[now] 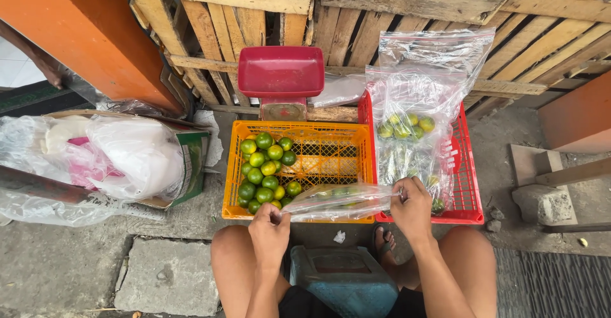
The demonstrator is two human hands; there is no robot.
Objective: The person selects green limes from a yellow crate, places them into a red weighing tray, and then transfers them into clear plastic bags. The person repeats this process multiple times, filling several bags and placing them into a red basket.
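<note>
A limp, slippery clear bag of limes is being stretched over the orange crate, its ends being pinched by left hand and right hand fingers

Street fruit stall: weighing scale, lime crates, wooden pallets

We have a single view, from a camera worn on the head, looking steeply down and a little forward past our own knees. Our left hand sits near six o'clock and our right hand toward five o'clock, both close below the lens. The orange crate lies at centre, the red crate toward three o'clock, the red scale toward twelve o'clock, farther off against the wooden pallets that fill the top edge. There is no second view to overlap with.
</note>
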